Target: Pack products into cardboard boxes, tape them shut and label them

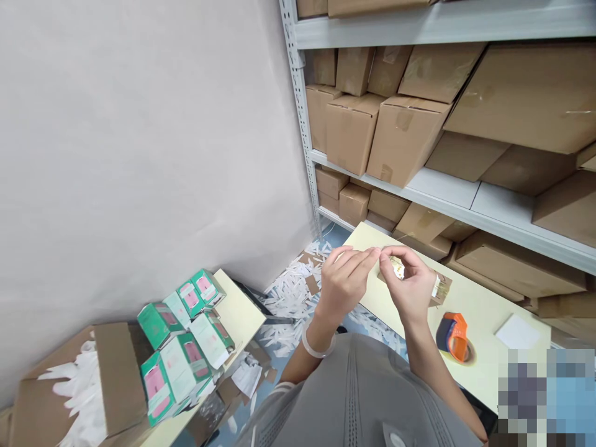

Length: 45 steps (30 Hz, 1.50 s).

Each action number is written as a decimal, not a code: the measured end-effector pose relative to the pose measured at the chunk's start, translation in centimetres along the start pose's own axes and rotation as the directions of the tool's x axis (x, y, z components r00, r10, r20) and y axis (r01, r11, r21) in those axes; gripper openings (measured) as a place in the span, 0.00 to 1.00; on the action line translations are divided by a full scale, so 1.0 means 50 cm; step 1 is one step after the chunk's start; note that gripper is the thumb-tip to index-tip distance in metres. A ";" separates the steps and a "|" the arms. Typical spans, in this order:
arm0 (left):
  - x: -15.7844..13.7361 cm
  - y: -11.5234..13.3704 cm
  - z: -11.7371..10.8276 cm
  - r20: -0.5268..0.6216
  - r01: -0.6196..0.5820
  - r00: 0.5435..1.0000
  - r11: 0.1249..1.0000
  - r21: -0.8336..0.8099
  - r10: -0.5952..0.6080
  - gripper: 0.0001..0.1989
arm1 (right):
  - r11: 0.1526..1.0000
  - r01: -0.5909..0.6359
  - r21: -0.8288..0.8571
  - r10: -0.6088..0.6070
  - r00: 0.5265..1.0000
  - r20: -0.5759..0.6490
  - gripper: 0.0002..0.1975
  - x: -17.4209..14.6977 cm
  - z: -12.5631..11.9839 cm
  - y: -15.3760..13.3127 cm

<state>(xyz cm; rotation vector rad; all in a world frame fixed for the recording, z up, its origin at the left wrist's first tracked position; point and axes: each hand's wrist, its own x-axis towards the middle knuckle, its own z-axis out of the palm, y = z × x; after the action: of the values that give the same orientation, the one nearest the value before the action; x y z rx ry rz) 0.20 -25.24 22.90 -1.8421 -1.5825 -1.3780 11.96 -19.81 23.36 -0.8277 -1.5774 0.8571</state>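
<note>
My left hand (345, 279) and my right hand (410, 282) are raised over the cream table (367, 239), fingertips meeting. The right thumb and forefinger form a ring, pinched at the tips. On the left, the fingers lie pressed together and point at that pinch. Whatever is between the fingertips is too small to make out. Behind my right hand, partly covered by it, a small piece of brown cardboard (442, 292) lies on the table with something white and yellow on it. An orange tape dispenser (459, 338) stands nearer to me on the right.
A white sheet (516, 332) lies at the table's right. Metal shelving (503, 214) with cardboard boxes (410, 133) rises behind. At left, green-and-white boxes (186, 354) stand on another table, beside a carton (123, 379) of white strips. Paper strips (293, 292) litter the floor.
</note>
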 end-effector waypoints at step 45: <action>0.013 -0.034 -0.043 0.114 0.080 0.989 0.988 0.130 -0.095 0.10 | 0.940 0.271 -0.208 -0.222 0.947 0.231 0.03 0.011 0.023 -0.017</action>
<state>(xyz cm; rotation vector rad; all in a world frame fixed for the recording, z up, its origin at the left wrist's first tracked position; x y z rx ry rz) -2.33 -25.98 23.90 -1.8314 -1.7861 -1.1934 10.71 -19.86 24.21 -0.7019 -1.9482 0.5913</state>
